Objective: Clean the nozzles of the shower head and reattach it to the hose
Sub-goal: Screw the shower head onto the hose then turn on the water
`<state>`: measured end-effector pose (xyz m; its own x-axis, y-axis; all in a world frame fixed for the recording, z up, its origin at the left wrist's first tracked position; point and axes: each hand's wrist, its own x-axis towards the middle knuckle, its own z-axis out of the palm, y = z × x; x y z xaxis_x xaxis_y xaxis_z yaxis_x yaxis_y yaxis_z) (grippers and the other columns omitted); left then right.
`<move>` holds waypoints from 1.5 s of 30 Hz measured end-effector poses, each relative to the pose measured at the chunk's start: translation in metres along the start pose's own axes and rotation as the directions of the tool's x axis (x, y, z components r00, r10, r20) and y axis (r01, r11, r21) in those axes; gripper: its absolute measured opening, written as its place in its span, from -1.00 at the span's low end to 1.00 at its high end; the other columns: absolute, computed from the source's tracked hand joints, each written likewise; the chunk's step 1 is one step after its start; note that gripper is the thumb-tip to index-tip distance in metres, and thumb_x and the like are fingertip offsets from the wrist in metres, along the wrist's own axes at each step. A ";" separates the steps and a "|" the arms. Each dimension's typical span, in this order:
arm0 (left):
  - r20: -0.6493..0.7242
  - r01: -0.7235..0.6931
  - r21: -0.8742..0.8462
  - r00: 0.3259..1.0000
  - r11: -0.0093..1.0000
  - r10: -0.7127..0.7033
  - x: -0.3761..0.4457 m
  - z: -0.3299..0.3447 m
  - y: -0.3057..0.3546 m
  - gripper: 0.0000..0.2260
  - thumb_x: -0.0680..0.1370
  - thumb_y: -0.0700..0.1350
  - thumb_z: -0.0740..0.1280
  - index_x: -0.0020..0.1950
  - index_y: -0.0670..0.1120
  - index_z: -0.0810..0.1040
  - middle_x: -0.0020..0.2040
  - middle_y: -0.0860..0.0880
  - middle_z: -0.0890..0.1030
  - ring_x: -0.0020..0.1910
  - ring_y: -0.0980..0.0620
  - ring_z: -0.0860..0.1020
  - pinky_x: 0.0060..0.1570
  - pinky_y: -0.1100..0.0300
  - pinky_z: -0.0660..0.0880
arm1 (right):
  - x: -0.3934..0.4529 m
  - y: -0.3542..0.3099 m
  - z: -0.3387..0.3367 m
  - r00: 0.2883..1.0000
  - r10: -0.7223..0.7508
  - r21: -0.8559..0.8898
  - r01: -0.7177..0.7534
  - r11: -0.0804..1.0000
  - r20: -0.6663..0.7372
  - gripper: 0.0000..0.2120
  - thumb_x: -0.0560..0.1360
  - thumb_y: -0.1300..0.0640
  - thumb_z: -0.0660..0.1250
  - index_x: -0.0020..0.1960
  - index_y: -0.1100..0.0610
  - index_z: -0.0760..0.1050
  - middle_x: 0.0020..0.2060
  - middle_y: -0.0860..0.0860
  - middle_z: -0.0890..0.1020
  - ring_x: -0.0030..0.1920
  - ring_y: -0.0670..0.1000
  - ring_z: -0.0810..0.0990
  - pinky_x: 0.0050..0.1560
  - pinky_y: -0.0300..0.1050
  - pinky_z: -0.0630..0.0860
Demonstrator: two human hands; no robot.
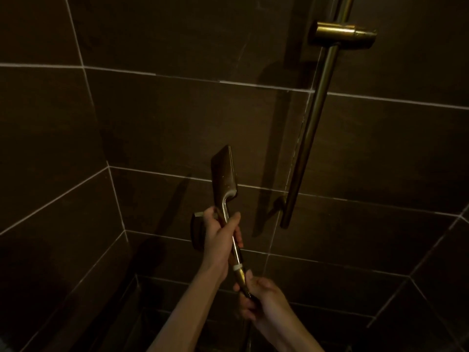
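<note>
While the left hand (218, 240) wraps its fingers (234, 221) round the handle of the shower head (224, 174), that brass-coloured head stands nearly upright in the lower middle of the frame, its flat rectangular face seen almost edge-on. Thumb and fingers curl closed about the slim handle just below where it bends into the head. Lower down, the right hand (264, 299) grips the conical end of the hose (241, 275), its fingers closed round the fitting, directly beneath a pale ring where handle and hose meet. The hose itself drops out of sight behind the right wrist toward the bottom edge. Behind the left hand a round dark fitting (196, 231) sits on the wall. In the upper right a brass slide rail (312, 138) runs down the dark wall tiles (152, 118), carrying a cylindrical holder (341, 34) near its top. Light is dim throughout.
</note>
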<state>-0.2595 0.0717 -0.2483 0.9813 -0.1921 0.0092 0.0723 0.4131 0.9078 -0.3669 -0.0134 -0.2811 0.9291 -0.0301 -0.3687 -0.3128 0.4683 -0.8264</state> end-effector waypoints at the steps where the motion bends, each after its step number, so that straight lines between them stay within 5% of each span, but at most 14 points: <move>1: 0.002 -0.016 0.003 1.000 1.000 0.016 -0.001 0.001 0.000 -0.68 0.55 -0.12 0.38 0.21 0.14 0.37 -0.42 0.06 0.53 -0.45 0.13 0.51 -0.45 0.27 0.48 | 0.000 0.001 0.000 1.000 -0.005 0.024 0.005 1.000 -0.005 -0.62 0.43 0.00 0.28 -0.09 0.36 0.48 -0.52 0.05 0.32 -0.57 -0.06 0.26 -0.56 -0.23 0.24; 9: 0.048 -0.030 -0.136 0.998 0.990 0.037 -0.009 0.004 0.004 -0.80 0.57 -0.09 0.35 0.17 -0.01 0.45 -0.21 0.02 0.61 -0.30 0.09 0.57 -0.28 0.21 0.53 | -0.003 0.000 -0.005 0.999 -0.037 0.090 0.033 0.995 0.040 -0.63 0.46 -0.01 0.26 -0.08 0.35 0.48 -0.52 0.05 0.30 -0.58 -0.05 0.25 -0.33 -0.09 0.15; 14: 0.042 -0.029 -0.077 0.999 0.997 0.032 -0.015 0.006 0.002 -0.84 0.63 -0.07 0.27 0.16 -0.03 0.59 -0.17 0.03 0.61 -0.16 0.09 0.57 -0.06 0.17 0.50 | 0.004 0.011 -0.011 0.998 0.008 0.115 -0.014 0.993 0.056 -0.62 0.55 -0.04 0.24 -0.02 0.32 0.51 -0.49 0.05 0.36 -0.56 -0.02 0.30 -0.29 -0.06 0.26; 24: 0.141 0.073 -0.204 0.989 0.976 -0.044 -0.014 0.006 0.009 -0.75 0.68 -0.18 0.13 0.17 -0.18 0.58 -0.16 -0.07 0.70 -0.19 0.05 0.67 -0.16 0.19 0.60 | 0.000 0.010 -0.019 0.998 -0.049 0.169 0.040 0.985 0.051 -0.64 0.56 -0.02 0.24 -0.09 0.31 0.53 -0.48 0.05 0.30 -0.54 -0.02 0.26 -0.33 -0.07 0.35; 31: 0.110 0.099 -0.161 0.991 0.982 -0.082 -0.014 0.013 0.007 -0.68 0.48 0.14 0.38 0.06 -0.07 0.57 -0.30 0.05 0.58 -0.34 0.14 0.53 -0.24 0.21 0.50 | -0.001 0.006 -0.013 0.996 -0.054 0.137 0.045 0.990 0.069 -0.65 0.53 -0.02 0.27 -0.09 0.31 0.54 -0.47 0.06 0.34 -0.52 -0.03 0.29 -0.44 -0.17 0.29; 36: 0.163 0.082 -0.129 0.985 0.988 -0.060 -0.010 0.009 0.005 -0.84 0.55 -0.09 0.37 0.13 -0.01 0.58 -0.17 0.01 0.66 -0.24 0.11 0.60 -0.19 0.22 0.53 | -0.006 0.001 -0.009 0.997 -0.069 0.113 0.064 0.992 0.045 -0.65 0.53 -0.01 0.23 -0.08 0.32 0.49 -0.49 0.05 0.31 -0.53 -0.04 0.26 -0.33 -0.11 0.16; 41: 0.221 0.143 -0.158 0.969 0.977 -0.106 -0.006 -0.002 0.013 -0.71 0.52 -0.13 0.37 0.23 -0.11 0.61 -0.03 -0.06 0.68 -0.03 0.02 0.66 -0.05 0.19 0.58 | -0.006 -0.004 -0.010 0.996 -0.090 0.098 0.091 0.991 -0.009 -0.65 0.53 0.01 0.22 -0.07 0.34 0.47 -0.49 0.05 0.28 -0.54 -0.06 0.23 -0.35 -0.12 0.13; 45: 0.231 0.136 -0.196 0.969 0.971 -0.089 -0.006 -0.007 0.016 -0.79 0.64 -0.24 0.20 0.21 -0.19 0.56 -0.06 -0.15 0.72 -0.01 -0.08 0.70 -0.10 0.15 0.63 | -0.004 -0.004 -0.014 0.996 -0.089 0.097 0.086 0.992 0.028 -0.63 0.51 -0.02 0.24 -0.07 0.33 0.47 -0.48 0.03 0.28 -0.52 -0.06 0.22 -0.32 -0.09 0.09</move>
<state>-0.2631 0.0851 -0.2370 0.9032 -0.4284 0.0252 0.2382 0.5493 0.8010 -0.3722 -0.0275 -0.2819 0.9583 -0.0470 -0.2819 -0.2114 0.5474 -0.8098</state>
